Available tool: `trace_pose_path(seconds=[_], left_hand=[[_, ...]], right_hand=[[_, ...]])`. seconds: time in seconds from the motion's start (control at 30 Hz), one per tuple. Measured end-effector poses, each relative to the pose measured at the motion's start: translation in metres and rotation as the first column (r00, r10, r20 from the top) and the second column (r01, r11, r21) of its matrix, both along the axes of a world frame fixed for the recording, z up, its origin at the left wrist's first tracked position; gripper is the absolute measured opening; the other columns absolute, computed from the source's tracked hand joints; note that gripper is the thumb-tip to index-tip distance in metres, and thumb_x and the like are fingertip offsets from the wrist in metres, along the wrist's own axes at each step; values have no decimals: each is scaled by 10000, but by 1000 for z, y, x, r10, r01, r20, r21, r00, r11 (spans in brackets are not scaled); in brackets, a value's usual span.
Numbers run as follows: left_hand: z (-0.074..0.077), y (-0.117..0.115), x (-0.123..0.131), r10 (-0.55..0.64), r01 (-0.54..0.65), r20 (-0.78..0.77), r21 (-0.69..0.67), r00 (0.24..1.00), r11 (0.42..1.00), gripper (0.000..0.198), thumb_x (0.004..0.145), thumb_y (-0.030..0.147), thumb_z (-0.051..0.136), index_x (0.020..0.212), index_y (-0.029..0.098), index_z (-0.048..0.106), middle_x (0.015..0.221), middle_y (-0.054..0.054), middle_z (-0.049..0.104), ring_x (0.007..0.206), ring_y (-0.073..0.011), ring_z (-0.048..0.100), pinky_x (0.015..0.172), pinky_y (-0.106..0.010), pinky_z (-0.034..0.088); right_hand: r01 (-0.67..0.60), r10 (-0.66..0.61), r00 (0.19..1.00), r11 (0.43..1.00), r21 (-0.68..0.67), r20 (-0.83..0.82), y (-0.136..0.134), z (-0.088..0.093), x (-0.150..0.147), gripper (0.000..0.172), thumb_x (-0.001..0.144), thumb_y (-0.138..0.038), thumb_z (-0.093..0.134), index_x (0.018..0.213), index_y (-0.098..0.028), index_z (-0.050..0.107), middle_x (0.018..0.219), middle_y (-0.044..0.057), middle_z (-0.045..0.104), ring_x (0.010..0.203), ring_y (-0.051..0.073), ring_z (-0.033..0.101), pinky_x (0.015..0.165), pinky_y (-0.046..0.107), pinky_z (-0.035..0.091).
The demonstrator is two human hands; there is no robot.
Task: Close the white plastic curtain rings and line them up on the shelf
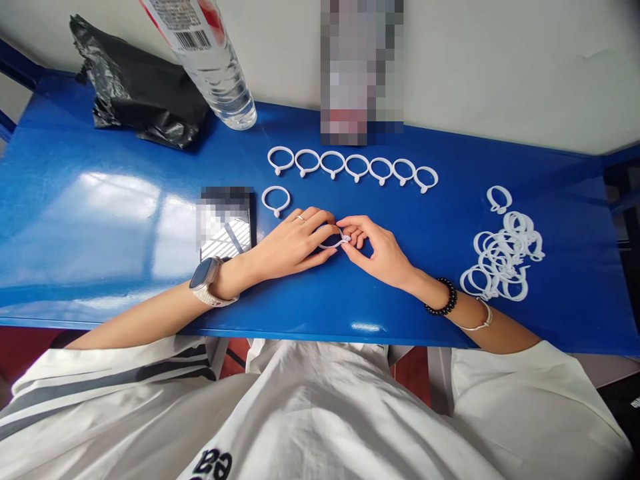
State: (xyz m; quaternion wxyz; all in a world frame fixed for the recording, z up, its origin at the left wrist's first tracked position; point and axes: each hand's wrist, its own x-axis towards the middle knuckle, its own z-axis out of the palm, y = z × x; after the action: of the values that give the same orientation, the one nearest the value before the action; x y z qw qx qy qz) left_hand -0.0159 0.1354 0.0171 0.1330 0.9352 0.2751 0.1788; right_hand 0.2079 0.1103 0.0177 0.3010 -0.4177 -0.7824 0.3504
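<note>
Between my two hands is a white plastic curtain-style ring [330, 245] with a small round tab. My left hand [295, 243] pinches its left side, fingers curled over the top and thumb below. At the tab on the other side, my right hand [377, 250] grips it between thumb and index finger. Part of the ring is hidden behind the fingers. A single similar ring [277, 200] lies just beyond my left hand. Farther back, several more rings [333, 165] form a row, their tabs pointing toward me.
A loose pile of white rings [505, 257] lies on the blue table [150, 267] at the right. By my left wrist is a dark, partly blurred flat object [240, 223]. A water bottle [220, 80], black plastic bag [145, 87] and pixelated item [345, 80] stand along the wall.
</note>
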Motion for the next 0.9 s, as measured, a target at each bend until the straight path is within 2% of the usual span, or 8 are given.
trace_pose_path(seconds=[0.17, 0.5, 0.9], left_hand=[[-1, 0, 0, -28, 28, -4, 17, 1000, 999, 343, 1053, 370, 376, 1112, 134, 618, 1174, -169, 619, 1017, -268, 572, 850, -397, 463], [-1, 0, 0, -25, 25, 8, -49, 1000, 998, 348, 1045, 375, 379, 1081, 152, 643, 1193, -172, 612, 1053, -277, 564, 881, -420, 466], [2, -1, 0, -49, 49, 3, -35, 999, 998, 376, 1067, 336, 318, 1132, 138, 632, 1196, -176, 617, 1094, -271, 568, 909, -417, 469]], right_hand=[[11, -11, 1000, 1000, -9, 0, 0, 1, 0, 239, 948, -183, 536, 1183, -228, 549, 933, 17, 687, 743, 137, 642, 722, 264, 559], [13, -13, 1000, 1000, -2, 9, 0, -1, 0, 229, 951, -196, 517, 1174, -229, 559, 923, 21, 691, 740, 145, 642, 713, 271, 560], [17, -17, 1000, 1000, 7, -13, -1, -2, 0, 215, 967, -226, 531, 1181, -227, 556, 915, 15, 671, 770, 135, 645, 714, 253, 558]])
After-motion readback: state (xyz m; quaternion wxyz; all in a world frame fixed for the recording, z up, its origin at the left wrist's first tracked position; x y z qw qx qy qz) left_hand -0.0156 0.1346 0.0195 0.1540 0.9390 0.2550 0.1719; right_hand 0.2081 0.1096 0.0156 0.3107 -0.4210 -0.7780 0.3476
